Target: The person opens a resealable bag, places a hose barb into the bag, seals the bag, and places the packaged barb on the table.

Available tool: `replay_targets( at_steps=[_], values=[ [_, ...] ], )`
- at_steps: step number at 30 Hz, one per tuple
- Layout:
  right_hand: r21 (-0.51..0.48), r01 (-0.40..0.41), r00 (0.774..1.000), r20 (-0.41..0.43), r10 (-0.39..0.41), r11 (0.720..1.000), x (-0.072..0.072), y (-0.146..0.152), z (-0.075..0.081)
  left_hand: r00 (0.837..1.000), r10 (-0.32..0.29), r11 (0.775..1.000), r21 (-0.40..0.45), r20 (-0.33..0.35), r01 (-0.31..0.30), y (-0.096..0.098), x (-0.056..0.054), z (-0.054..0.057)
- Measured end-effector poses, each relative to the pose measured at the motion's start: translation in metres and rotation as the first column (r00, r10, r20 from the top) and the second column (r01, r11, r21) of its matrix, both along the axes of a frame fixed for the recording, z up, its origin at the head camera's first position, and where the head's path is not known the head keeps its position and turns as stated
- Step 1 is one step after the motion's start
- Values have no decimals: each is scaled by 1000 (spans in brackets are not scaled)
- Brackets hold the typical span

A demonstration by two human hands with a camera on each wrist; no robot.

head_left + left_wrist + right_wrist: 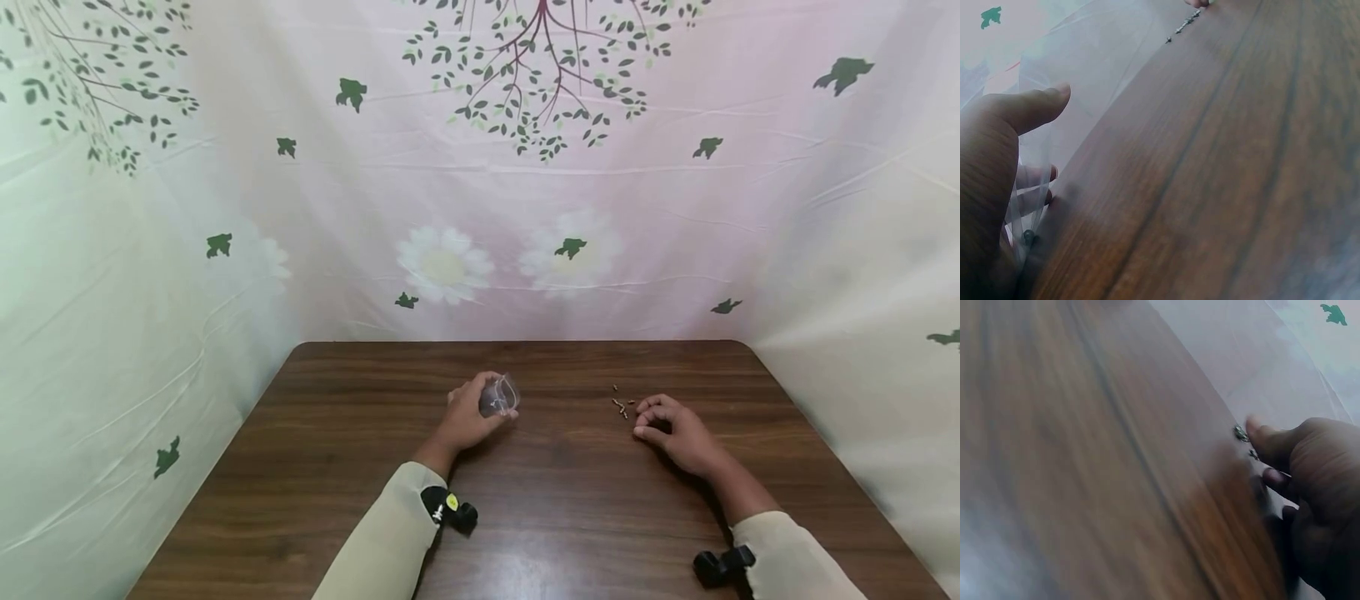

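The fingers of the left hand (467, 421) grasp a clear cup (501, 397), tilted with its mouth to the right; a small dark bit (1029, 236) shows through its wall in the left wrist view. Farther right, small metal pieces (619, 405) lie on the brown surface (555, 483), and just beside them the right hand (678, 437) has slack, bent fingers, unclenched, thumb apart

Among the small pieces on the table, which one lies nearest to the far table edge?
The single piece at the top of the group in the head view; the other pieces lie lower, nearer to the person.
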State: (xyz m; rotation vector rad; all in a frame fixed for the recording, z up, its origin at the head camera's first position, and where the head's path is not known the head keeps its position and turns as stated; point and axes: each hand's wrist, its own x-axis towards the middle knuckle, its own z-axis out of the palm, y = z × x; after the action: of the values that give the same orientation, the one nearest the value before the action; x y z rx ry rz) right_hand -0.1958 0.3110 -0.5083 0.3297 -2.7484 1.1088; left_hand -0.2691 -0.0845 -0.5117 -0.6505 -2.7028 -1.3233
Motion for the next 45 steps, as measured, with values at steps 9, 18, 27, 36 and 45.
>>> replay_targets(
  at_steps=[9, 18, 27, 36, 45],
  values=[
    [-139, 129, 961, -226, -158, 982, -14, -17, -5, 1000, 16, 1000, 9, 10, -16, 1, -4, -2],
    [-276, 126, 900, -372, -227, 953, -25, -51, -5, 1000, 18, 1000, -7, -3, -18, 2, -6, -1],
    [-340, 88, 862, -445, -243, 936, -35, -101, -7, 1000, 11, 1000, -9, -25, -11, 1, -7, -2],
    [-349, 33, 856, -474, -207, 937, -43, -148, -10, 1000, 14, 1000, -20, -25, -15, 3, -6, -3],
    [-385, 30, 869, -446, -214, 923, -49, -180, -9, 1000, 18, 1000, -21, -18, -19, 2, -6, -2]
  ],
)
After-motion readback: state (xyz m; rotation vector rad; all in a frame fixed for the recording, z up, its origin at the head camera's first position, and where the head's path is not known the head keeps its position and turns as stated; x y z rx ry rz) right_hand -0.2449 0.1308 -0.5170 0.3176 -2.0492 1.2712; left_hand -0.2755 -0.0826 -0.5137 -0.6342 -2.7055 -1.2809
